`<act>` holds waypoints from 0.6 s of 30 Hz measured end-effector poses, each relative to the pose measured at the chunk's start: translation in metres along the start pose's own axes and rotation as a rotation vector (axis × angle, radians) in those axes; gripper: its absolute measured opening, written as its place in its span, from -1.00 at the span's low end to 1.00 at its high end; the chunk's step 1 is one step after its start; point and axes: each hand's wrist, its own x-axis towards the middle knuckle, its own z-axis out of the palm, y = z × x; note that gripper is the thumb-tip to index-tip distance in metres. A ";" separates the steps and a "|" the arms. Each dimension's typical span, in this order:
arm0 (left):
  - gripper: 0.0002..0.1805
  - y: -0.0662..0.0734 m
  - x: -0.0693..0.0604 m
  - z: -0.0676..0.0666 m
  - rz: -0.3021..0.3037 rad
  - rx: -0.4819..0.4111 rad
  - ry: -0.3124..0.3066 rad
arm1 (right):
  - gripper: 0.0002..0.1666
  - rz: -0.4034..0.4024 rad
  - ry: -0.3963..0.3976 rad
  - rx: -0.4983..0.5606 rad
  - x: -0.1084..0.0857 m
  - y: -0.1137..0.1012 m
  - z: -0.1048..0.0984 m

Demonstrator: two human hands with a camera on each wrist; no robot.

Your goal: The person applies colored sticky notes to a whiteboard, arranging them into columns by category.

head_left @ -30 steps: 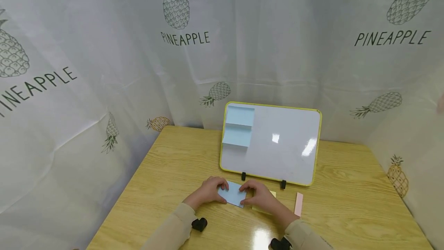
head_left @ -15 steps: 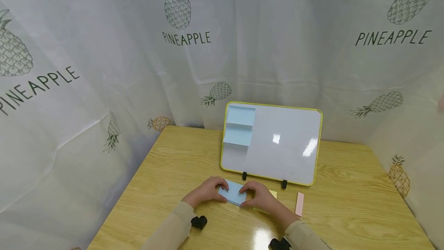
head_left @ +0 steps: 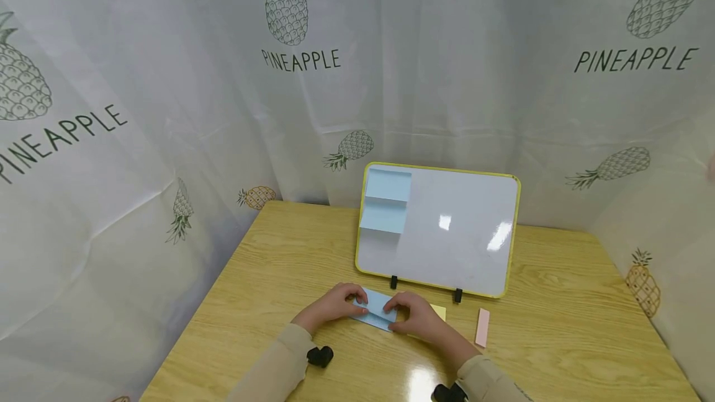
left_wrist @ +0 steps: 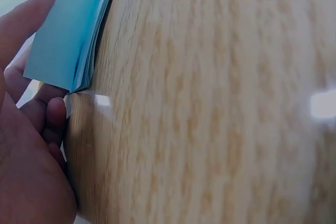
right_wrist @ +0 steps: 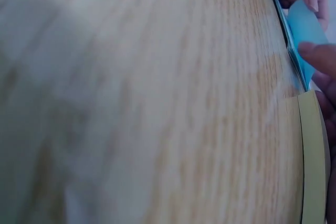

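Blue note pad (head_left: 373,321) is pinched by left hand (head_left: 332,304) and right hand (head_left: 419,316) between the side edges of the table (head_left: 279,253). Its raised top sheet (head_left: 377,301) is best lifted evenly, uncreased.

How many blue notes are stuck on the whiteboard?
2. The upper note is in the top left corner of the whiteboard, and the lower note is just below it. Any sheet hidden underneath would not show.
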 end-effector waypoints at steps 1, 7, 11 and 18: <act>-0.86 0.000 0.000 0.000 0.005 -0.010 -0.001 | -0.69 0.016 -0.001 0.005 0.000 0.000 0.000; -0.77 -0.002 0.000 0.001 0.044 -0.026 0.000 | -0.80 0.074 0.031 0.061 -0.001 -0.005 0.000; -0.71 -0.004 0.000 0.002 0.045 -0.008 0.010 | -0.80 0.118 0.060 0.120 -0.001 -0.008 -0.001; -0.76 -0.009 0.000 0.004 0.049 -0.004 0.027 | -0.80 0.175 0.091 0.235 0.001 -0.011 -0.005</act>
